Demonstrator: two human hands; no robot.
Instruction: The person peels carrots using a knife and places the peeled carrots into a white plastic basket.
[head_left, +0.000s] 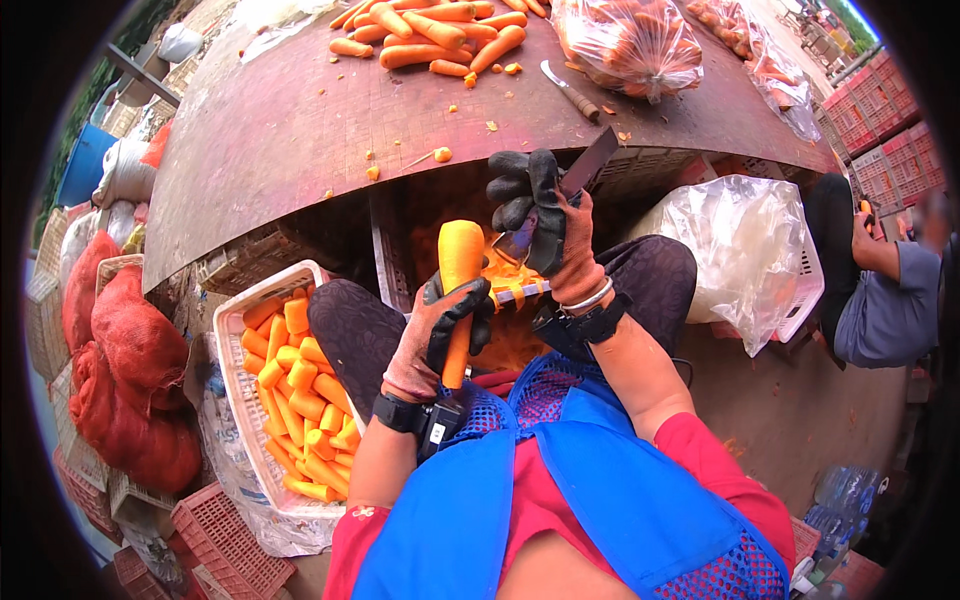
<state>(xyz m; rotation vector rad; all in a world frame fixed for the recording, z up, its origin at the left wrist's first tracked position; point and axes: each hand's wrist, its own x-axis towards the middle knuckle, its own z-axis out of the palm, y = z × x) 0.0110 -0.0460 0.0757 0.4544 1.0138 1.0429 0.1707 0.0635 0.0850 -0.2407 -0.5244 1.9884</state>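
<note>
My left hand (455, 328), in a pink glove with a black coated palm, grips a thick carrot (460, 251) upright. The carrot's broad upper end looks peeled and paler, while its narrow lower part is deeper orange. My right hand (546, 217), gloved alike, is closed around a metal bladed tool (592, 161) whose flat dark end sticks out up and to the right. A curved metal part (516, 244) of it shows below the fingers, just right of the carrot and apart from it. Orange peelings (504, 276) lie below, between my knees.
A white plastic basket (232, 390) of peeled carrots stands at my left. Whole carrots (442, 34), a wooden-handled knife (571, 91) and bagged carrots (630, 45) lie on the board table (285, 135). Right are a plastic bag (739, 247) on a crate and a seated person (889, 300).
</note>
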